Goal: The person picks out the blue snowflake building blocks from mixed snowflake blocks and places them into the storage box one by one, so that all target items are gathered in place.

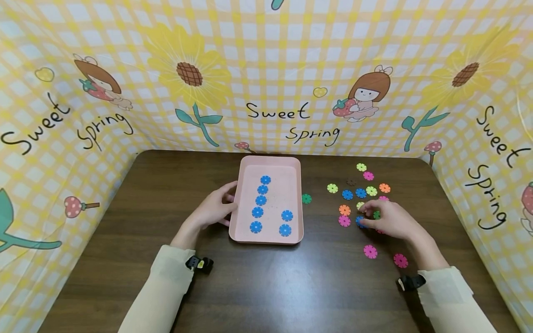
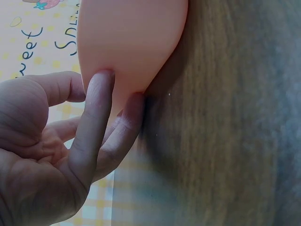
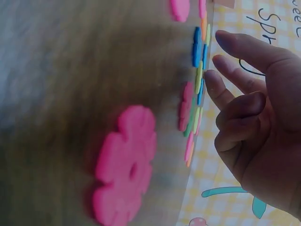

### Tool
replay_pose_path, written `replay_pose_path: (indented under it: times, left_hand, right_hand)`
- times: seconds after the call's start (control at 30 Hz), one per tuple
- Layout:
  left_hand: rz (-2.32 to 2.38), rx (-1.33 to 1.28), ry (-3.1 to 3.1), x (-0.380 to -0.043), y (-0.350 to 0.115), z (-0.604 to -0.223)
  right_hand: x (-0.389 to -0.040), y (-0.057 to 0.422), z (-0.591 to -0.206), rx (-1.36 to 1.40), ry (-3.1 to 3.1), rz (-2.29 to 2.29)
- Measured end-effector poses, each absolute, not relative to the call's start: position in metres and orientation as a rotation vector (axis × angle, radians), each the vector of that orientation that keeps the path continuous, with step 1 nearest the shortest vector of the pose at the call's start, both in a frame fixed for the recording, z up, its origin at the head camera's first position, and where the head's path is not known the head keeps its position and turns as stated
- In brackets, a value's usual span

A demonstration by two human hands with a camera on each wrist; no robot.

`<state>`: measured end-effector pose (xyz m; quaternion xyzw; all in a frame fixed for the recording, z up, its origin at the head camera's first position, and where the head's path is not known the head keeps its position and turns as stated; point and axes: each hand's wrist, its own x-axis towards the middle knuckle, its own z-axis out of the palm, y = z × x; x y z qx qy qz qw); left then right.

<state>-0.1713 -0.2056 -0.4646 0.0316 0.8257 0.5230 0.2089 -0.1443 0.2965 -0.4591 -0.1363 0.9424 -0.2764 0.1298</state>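
Observation:
A pink tray [image 1: 266, 238] with several blue notched plastic discs [image 1: 257, 212] lying in it stands at the middle of the table. At its left side, my left hand [image 1: 214, 207] holds the tray, fingertips against the outer wall [image 2: 127, 52] and low by its base. My right hand [image 1: 389, 219] hovers over the loose discs right of the tray, thumb and forefinger apart beside a blue disc [image 1: 358, 221]. Nothing shows gripped between them in the right wrist view, where the other fingers [image 3: 242, 106] are folded in. The hand partly hides a yellow-green disc [image 1: 360, 206] and a green one [image 1: 376, 214].
Loose discs in pink, orange, yellow-green and blue [image 1: 347, 194] lie scattered right of the tray, and a brown one [image 1: 351, 182] blends into the dark table. A green disc [image 1: 306, 198] lies by the tray's right wall. Two pink discs [image 1: 400, 260] lie nearer. Checked cloth [image 1: 266, 60] surrounds the table's far sides.

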Motion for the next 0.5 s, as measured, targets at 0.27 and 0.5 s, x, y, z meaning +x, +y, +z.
replay_pose_path:
  times: [0.27, 0.5]
  left_hand:
    - [1.461, 0.081, 2.290, -0.1711, -0.2047, -0.4646]
    - [1.463, 0.085, 2.291, -0.1714, -0.2048, -0.4641]
  right_hand:
    - [-0.1431, 0.2989, -0.4625, -0.362, 2.713, -0.753]
    - [-0.1446, 0.2993, -0.4647, -0.373, 2.699, -0.766]
